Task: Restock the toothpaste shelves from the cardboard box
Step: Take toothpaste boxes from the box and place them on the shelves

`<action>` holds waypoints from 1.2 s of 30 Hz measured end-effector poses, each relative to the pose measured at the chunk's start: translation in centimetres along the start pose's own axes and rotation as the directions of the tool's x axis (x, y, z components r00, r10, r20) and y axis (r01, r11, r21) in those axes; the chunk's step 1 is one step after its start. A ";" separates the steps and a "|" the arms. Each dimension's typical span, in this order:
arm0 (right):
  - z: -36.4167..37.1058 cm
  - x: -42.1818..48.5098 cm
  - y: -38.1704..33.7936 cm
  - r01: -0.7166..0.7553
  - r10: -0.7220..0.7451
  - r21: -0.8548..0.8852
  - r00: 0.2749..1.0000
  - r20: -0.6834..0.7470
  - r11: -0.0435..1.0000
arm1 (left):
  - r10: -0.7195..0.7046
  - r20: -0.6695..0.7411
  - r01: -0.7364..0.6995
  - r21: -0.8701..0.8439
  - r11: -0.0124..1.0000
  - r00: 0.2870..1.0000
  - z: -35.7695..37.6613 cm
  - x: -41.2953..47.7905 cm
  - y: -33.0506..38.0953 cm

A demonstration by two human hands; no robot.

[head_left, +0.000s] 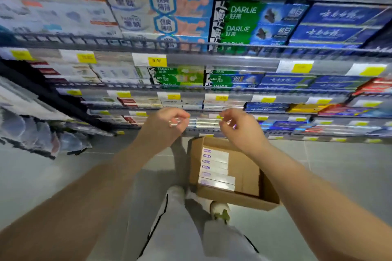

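Observation:
An open cardboard box (235, 199) stands on the floor below the shelves. Several white toothpaste cartons with purple marks (215, 167) lie stacked along its left side. My left hand (165, 125) and my right hand (239, 127) are raised side by side above the box, in front of a low shelf holding silver cartons (206, 123). Both hands have curled fingers, and each pinches a small scrap of clear, shiny film (175, 122) at its fingertips. I cannot tell what the film comes from. Neither hand holds a carton.
Tiered wire shelves (191, 45) of toothpaste cartons with yellow price tags fill the upper view. Hanging packets (42, 133) sit at the left. My legs and shoes (220, 210) stand on the grey tiled floor, right beside the box's near edge.

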State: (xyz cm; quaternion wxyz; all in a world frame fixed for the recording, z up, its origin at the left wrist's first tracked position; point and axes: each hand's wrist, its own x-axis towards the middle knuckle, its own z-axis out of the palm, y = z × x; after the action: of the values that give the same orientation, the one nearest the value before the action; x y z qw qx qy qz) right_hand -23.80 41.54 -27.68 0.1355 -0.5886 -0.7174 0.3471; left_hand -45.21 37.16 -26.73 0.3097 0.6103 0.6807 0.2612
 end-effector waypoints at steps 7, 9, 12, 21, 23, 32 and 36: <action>4.7 0.7 6.6 -0.200 0.204 0.076 0.978 -0.047 0.977 | -0.067 0.205 0.062 0.034 0.998 0.976 6.4 4.2 -3.7; 6.9 0.9 10.2 -0.246 0.248 0.058 0.968 -0.038 0.968 | -0.081 0.247 0.066 0.069 0.995 0.966 10.2 4.2 -5.9; 11.4 1.6 16.7 -0.299 0.301 0.069 0.953 -0.024 0.952 | -0.085 0.254 0.061 0.103 0.993 0.964 16.9 4.0 -10.3; 28.8 5.8 37.1 -0.348 0.347 0.044 0.937 0.040 0.936 | -0.223 0.115 0.213 0.089 0.973 0.968 39.1 4.2 -27.0; 32.5 7.6 41.1 -0.335 0.333 0.028 0.942 0.047 0.942 | -0.194 0.067 0.182 0.150 0.972 0.979 42.7 5.0 -30.4; 43.8 16.4 49.9 -0.122 0.176 -0.254 0.964 0.201 0.959 | -0.115 -0.060 0.123 0.157 0.980 0.992 50.3 4.9 -38.2; 46.2 18.7 51.0 -0.078 0.205 -0.389 0.933 0.297 0.918 | -0.100 -0.084 0.105 0.047 0.993 0.991 50.3 4.6 -38.2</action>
State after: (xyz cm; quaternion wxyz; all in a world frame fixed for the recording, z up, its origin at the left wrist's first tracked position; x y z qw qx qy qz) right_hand -18.48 46.84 -98.59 -0.1266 -0.5877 -0.7372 0.3084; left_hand -33.85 36.05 -89.02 0.2789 0.5710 0.7298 0.2521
